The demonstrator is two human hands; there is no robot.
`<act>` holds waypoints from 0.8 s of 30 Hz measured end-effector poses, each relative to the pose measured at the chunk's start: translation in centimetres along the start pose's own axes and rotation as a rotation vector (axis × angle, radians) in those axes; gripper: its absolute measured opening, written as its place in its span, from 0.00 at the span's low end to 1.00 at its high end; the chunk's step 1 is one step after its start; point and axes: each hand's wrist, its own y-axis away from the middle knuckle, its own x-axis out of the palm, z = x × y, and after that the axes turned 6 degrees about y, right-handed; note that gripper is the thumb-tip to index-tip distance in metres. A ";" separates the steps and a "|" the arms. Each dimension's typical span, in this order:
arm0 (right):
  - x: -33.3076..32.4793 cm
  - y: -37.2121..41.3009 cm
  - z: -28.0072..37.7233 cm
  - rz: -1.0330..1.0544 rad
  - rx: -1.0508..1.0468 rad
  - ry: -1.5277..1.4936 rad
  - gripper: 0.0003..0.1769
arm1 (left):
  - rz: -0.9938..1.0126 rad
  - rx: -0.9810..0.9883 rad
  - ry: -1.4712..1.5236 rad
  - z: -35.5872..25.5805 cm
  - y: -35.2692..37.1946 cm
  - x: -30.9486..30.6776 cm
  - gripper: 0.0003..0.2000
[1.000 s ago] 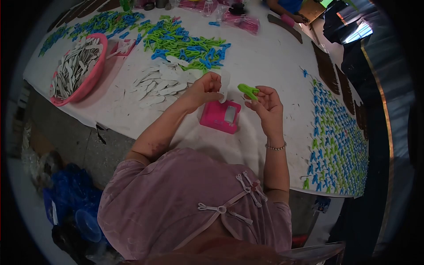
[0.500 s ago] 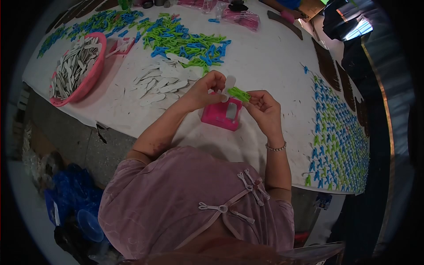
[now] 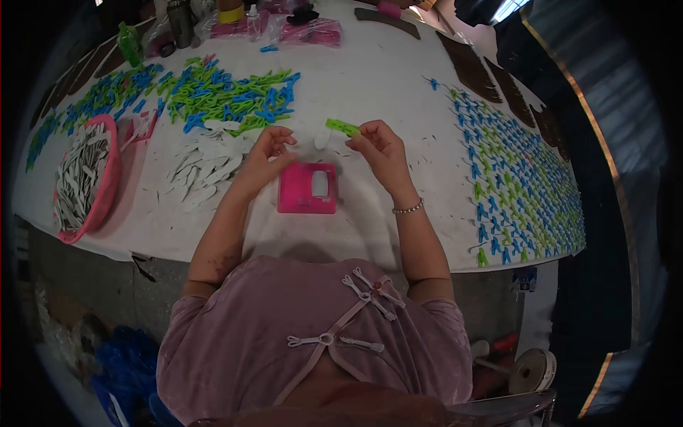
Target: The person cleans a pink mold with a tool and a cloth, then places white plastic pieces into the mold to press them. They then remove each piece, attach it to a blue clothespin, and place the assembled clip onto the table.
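My right hand [image 3: 382, 151] pinches a green clothespin [image 3: 343, 127] by one end above the table. A white flat oval piece [image 3: 322, 137] hangs at the clothespin's other end, seemingly caught in it. Off to the left of these, my left hand [image 3: 270, 155] is empty, its thumb and fingers curved and apart. Just below it stands a pink plastic box-like holder [image 3: 297, 191] with a pale grey patch on its right part. A loose pile of white flat pieces [image 3: 203, 169] lies left of my left hand.
Blue and green clothespins [image 3: 235, 99] are heaped at the back left. A pink basin [image 3: 107, 181] holds many white pieces. Rows of clothespins with white pieces [image 3: 523, 192] cover the table's right side. Bottles [image 3: 129, 46] and pink plastic-wrapped packs [image 3: 311, 33] stand at the back.
My hands have moved apart, and my left hand has come away from the white piece and clothespin. The clothespin stays in my right hand. The camera view has shifted.
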 end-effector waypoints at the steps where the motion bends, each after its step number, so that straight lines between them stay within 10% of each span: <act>1: -1.2 -1.1 -1.4 -0.021 -0.005 0.005 0.10 | -0.089 -0.026 0.028 1.2 -0.4 -0.4 0.16; 12: -15.5 -11.2 -16.7 -0.731 0.558 -0.454 0.09 | -0.392 0.089 -0.141 8.0 -2.2 -2.0 0.05; 24: -22.3 -18.6 -19.3 -1.010 0.555 -0.618 0.05 | -0.489 0.083 -0.141 8.5 -2.0 -2.9 0.03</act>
